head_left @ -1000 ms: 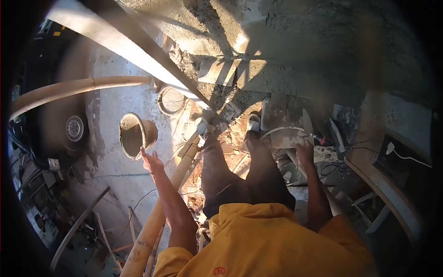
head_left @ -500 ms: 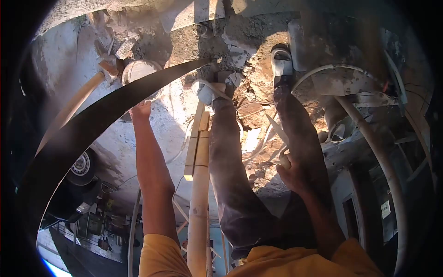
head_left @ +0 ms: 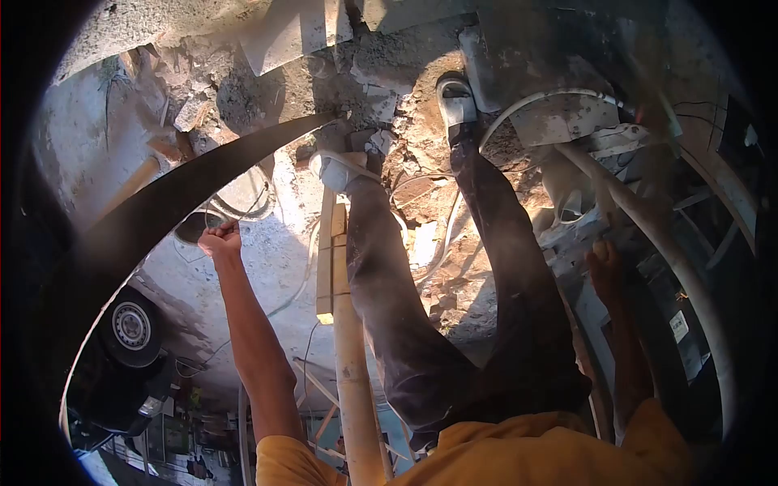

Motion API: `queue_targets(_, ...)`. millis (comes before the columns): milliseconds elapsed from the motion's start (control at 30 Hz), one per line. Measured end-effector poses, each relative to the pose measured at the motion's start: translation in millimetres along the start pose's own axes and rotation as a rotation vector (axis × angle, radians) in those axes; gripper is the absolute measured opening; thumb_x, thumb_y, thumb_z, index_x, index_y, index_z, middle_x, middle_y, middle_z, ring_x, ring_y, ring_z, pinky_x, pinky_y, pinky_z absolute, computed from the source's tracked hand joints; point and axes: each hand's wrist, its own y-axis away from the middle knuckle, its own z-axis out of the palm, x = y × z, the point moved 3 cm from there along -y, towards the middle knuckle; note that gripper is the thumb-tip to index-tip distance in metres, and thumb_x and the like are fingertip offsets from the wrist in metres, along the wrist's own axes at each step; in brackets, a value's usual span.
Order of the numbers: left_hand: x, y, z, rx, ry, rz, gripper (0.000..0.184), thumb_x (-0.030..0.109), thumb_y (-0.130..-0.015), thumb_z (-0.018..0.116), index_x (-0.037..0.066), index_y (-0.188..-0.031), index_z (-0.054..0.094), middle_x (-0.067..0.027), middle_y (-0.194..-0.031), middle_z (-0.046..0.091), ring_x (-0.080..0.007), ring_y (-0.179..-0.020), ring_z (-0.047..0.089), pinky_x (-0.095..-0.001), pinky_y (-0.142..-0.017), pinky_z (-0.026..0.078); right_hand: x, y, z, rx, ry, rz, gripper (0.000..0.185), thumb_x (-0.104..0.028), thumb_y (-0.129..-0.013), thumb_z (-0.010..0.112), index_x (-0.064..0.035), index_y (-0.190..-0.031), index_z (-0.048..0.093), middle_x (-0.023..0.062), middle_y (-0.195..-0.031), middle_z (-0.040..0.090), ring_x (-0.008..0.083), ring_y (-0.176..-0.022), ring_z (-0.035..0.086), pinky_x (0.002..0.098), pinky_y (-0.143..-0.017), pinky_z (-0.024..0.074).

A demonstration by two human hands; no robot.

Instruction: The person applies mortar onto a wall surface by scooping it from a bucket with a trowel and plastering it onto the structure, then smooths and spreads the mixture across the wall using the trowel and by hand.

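My left hand (head_left: 220, 238) is closed on what looks like a thin wire bucket handle, beside a dark round bucket opening (head_left: 197, 228). Just above it sits a pale round bucket (head_left: 245, 194), partly behind a dark curved band that crosses the view. On the right, my right hand (head_left: 604, 266) is in shadow, its fingers wrapped round the pale handle of a trowel (head_left: 600, 248). The trowel's blade is dim and blurred against the background.
A bamboo pole (head_left: 353, 381) with wooden strips tied to it rises beside my left leg. Broken rubble (head_left: 421, 186) and a hose (head_left: 450, 235) lie around my feet. A thick pale pole (head_left: 640, 212) curves at right. A car wheel (head_left: 131, 326) is at left.
My left hand has moved down and left, away from the pale bucket's edge. My right hand has swung right, away from my leg, with the trowel. The view has shifted slightly.
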Motion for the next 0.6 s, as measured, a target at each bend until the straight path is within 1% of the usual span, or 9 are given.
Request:
queue_targets(100,3.5,71.5,-5.7,0.004,-0.089,-0.038,0.03,0.018,-0.1,0.042,0.016,-0.072,0.034,-0.0002,-0.061,0.034,-0.0201,-0.058,0.042,-0.0449,-0.075,0.053,25.0,21.6,-25.9,-0.125,-0.076,0.443,0.027,-0.023,-0.089,0.067,-0.0002,-0.097,0.056,0.0177,-0.083,0.06,0.0324,-0.08,0.067,0.0501,-0.073,0.052)
queue_targets(167,-4.3,120.4,-8.7,-0.036,-0.176,0.022,0.031,0.02,-0.102,0.043,0.016,-0.072,0.033,0.0002,-0.062,0.034,-0.0194,-0.058,0.042,-0.0433,-0.072,0.052,101.3,32.4,-12.6,-0.055,-0.03,0.282,0.026,-0.022,-0.086,0.067,0.0,-0.096,0.057,0.021,-0.083,0.061,0.0398,-0.08,0.066,0.0533,-0.074,0.0516)
queue_targets(233,-17.9,150.0,-18.7,-0.081,-0.266,0.029,0.032,0.02,-0.103,0.045,0.016,-0.074,0.033,0.0008,-0.064,0.034,-0.0183,-0.058,0.041,-0.04,-0.068,0.051,118.7,35.0,-13.2,-0.003,0.004,0.152,0.026,-0.021,-0.084,0.067,0.0002,-0.097,0.058,0.0235,-0.084,0.062,0.046,-0.081,0.065,0.0558,-0.076,0.0511)
queue_targets(300,-30.7,178.9,-26.7,-0.197,-0.358,-0.008,0.033,0.02,-0.104,0.047,0.017,-0.074,0.033,0.0015,-0.066,0.034,-0.0167,-0.058,0.04,-0.0361,-0.064,0.05,92.3,44.2,-6.1,0.002,0.042,0.064,0.027,-0.02,-0.083,0.068,0.0004,-0.097,0.059,0.0254,-0.085,0.064,0.0512,-0.084,0.063,0.0576,-0.078,0.0505)
queue_targets(400,-59.0,257.2,-1.2,-0.131,-0.497,0.058,0.036,0.024,-0.107,0.052,0.019,-0.075,0.036,0.0042,-0.068,0.033,-0.0129,-0.059,0.039,-0.0318,-0.059,0.045,92.6,37.6,14.4,-0.056,-0.078,0.03,0.027,-0.021,-0.083,0.069,0.0007,-0.096,0.058,0.0268,-0.088,0.064,0.0535,-0.087,0.063,0.0581,-0.078,0.0504)
queue_targets(433,-68.3,266.8,-2.5,-0.214,-0.53,0.069,0.037,0.027,-0.109,0.053,0.019,-0.076,0.037,0.005,-0.069,0.034,-0.0112,-0.061,0.039,-0.0313,-0.061,0.045,78.8,32.6,16.3,-0.052,-0.068,-0.018,0.027,-0.021,-0.083,0.068,0.0007,-0.095,0.058,0.0274,-0.088,0.064,0.0535,-0.088,0.063,0.0581,-0.078,0.0505)
queue_targets(500,-94.7,305.9,10.1,-0.21,-0.711,0.154,0.036,0.029,-0.11,0.051,0.016,-0.077,0.041,0.0048,-0.071,0.04,-0.0106,-0.063,0.04,-0.0317,-0.063,0.044,44.7,26.0,13.4,-0.051,-0.047,-0.113,0.026,-0.02,-0.084,0.068,0.0008,-0.095,0.057,0.0286,-0.088,0.064,0.0537,-0.089,0.063,0.0581,-0.077,0.0508)
queue_targets(567,-128.0,342.4,34.9,-0.192,-0.756,0.16,0.039,0.031,-0.108,0.053,0.017,-0.073,0.046,0.0035,-0.071,0.044,-0.0111,-0.063,0.04,-0.0335,-0.058,0.035,37.4,14.2,19.9,-0.056,-0.222,-0.036,0.026,-0.02,-0.084,0.068,0.0019,-0.094,0.058,0.0279,-0.085,0.065,0.0521,-0.086,0.064,0.0561,-0.075,0.051)
queue_targets(600,-146.0,360.3,50.5,-0.258,-0.79,0.201,0.04,0.032,-0.109,0.052,0.015,-0.073,0.048,0.0026,-0.07,0.045,-0.0118,-0.063,0.041,-0.0343,-0.058,0.035,37.1,9.2,23.2,-0.05,-0.257,-0.037,0.026,-0.02,-0.084,0.069,0.0022,-0.094,0.058,0.0276,-0.085,0.065,0.0515,-0.085,0.064,0.0556,-0.075,0.0509)
